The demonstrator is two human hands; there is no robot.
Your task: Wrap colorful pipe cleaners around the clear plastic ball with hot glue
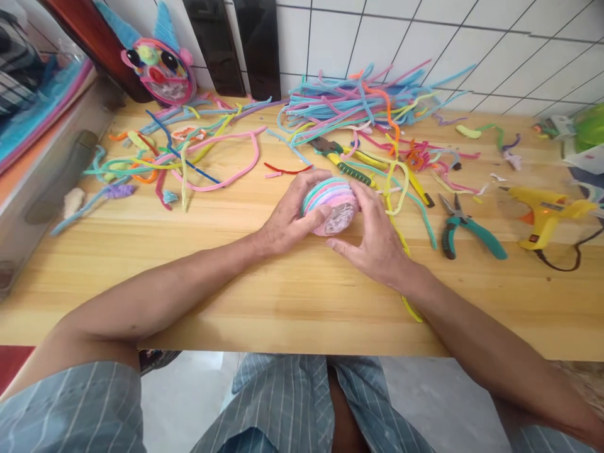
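Between my two hands, over the middle of the wooden table, is a small round piece wound with pastel pipe cleaners [325, 194] in green, blue, purple and pink. Its pale, glossy end faces toward me. My left hand [302, 211] grips it, with the thumb across the front and the fingers behind. At its other side, the fingers of my right hand [375, 229] touch the upper right edge, while that thumb sticks out below, off the piece. Just beyond lie pliers with yellow-green handles [349, 167] and a short red pipe cleaner [287, 168].
A heap of pipe cleaners [349, 104] lies by the tiled wall, with loose ones at left. Teal-handled pliers [472, 233], a yellow glue gun [545, 214] and a yellow cutter knife [419, 187] are at right. A decorated face figure [165, 75] stands back left beside a storage box [51, 163].
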